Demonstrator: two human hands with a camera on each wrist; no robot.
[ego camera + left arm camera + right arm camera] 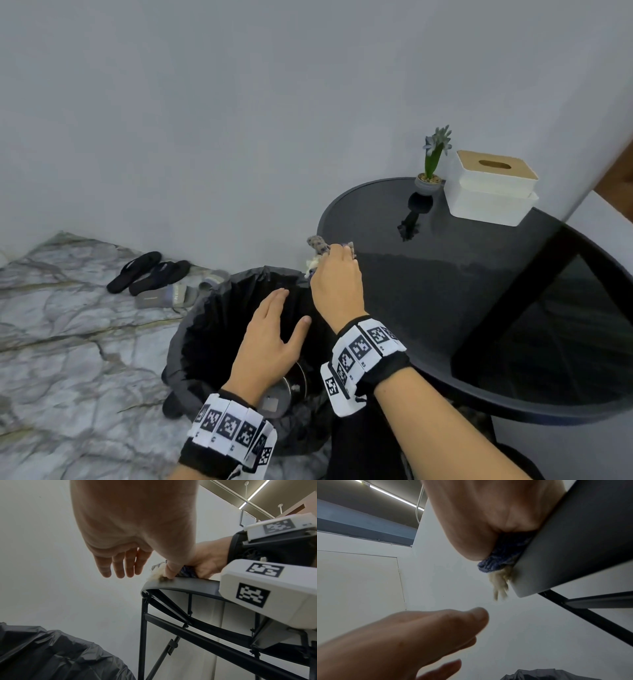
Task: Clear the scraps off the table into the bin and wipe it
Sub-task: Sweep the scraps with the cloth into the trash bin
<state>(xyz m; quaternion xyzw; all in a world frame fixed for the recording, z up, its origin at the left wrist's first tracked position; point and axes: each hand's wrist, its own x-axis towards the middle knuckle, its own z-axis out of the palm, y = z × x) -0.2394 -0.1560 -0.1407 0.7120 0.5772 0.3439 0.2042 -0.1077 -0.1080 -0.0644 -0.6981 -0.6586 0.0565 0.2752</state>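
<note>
My right hand (pixel 337 274) grips a blue-grey knitted cloth (pixel 317 244) at the left edge of the round black table (pixel 445 291). Pale scraps (pixel 312 265) hang over that edge beneath the cloth, above the bin (pixel 205 329) lined with a black bag. In the right wrist view the cloth (pixel 503 555) presses against the table rim (pixel 556 561) and the scraps (pixel 500 582) dangle off it. My left hand (pixel 274 329) is open with straight fingers, held flat over the bin's mouth just below the scraps. In the left wrist view its fingers (pixel 120 566) point toward the table edge (pixel 180 585).
A white tissue box (pixel 493 188) and a small potted flower (pixel 433 164) stand at the table's far side by the wall. Black sandals (pixel 147 272) and grey slippers (pixel 171 296) lie on the marble floor left of the bin. Something metallic (pixel 284 390) lies inside the bin.
</note>
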